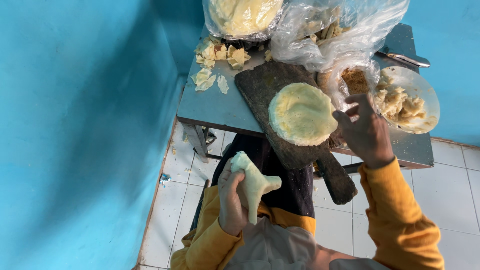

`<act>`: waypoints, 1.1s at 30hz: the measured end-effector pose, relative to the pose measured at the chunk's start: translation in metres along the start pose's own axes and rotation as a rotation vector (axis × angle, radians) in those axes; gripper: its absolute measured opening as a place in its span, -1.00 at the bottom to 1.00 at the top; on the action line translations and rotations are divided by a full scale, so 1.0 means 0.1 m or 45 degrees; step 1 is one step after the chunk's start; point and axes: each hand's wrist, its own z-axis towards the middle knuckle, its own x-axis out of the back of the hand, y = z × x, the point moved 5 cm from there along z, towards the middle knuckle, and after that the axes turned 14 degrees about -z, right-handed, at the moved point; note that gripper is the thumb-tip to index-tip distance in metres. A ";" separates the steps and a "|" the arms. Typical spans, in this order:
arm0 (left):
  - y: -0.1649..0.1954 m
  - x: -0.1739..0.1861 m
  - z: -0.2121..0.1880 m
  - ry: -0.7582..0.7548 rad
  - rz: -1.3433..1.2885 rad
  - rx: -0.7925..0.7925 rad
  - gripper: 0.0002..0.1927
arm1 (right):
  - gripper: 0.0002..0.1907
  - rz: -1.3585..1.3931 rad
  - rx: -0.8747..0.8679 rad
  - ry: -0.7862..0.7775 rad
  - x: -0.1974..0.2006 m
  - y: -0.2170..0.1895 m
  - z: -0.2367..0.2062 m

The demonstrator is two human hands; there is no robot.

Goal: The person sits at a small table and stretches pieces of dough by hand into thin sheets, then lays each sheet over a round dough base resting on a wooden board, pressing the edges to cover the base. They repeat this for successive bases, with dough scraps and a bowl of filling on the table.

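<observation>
Pale folded dough cone (252, 182) clasped in left hand (231, 200) fingers, right hand (367, 131) fingers loosely spread, empty, beside round flat wrapper (301, 114) on dark board (265, 85)

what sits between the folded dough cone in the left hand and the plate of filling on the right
In the head view, the round flat wrapper on the dark wooden board, then the right hand, lie between them.

The top edge of the picture cuts off the clear bag of pale dough (243, 17) at the counter's (212, 102) far edge. The right hand (367, 131) hides part of the bag of brown crumbs (354, 80). The wooden board (272, 87) hides the counter's near edge.
</observation>
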 end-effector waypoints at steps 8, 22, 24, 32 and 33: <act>-0.26 -0.02 0.03 0.043 0.096 0.016 -0.85 | -0.92 0.385 0.477 -0.050 -0.05 -0.93 -1.17; -0.18 -0.04 -0.12 -0.042 0.241 -0.037 -0.76 | -0.86 -0.075 0.273 0.313 0.06 -0.18 -0.59; -0.16 -0.09 -0.12 -0.051 0.221 -0.015 -0.76 | -0.82 -0.202 0.476 0.336 0.00 -0.28 -0.57; -0.17 -0.07 -0.08 -0.033 0.229 0.033 -0.77 | -0.88 -0.421 0.459 0.319 -0.10 -0.29 -0.53; -0.18 -0.06 -0.08 -0.023 0.225 0.040 -0.77 | -0.88 -0.407 0.465 0.310 -0.10 -0.28 -0.52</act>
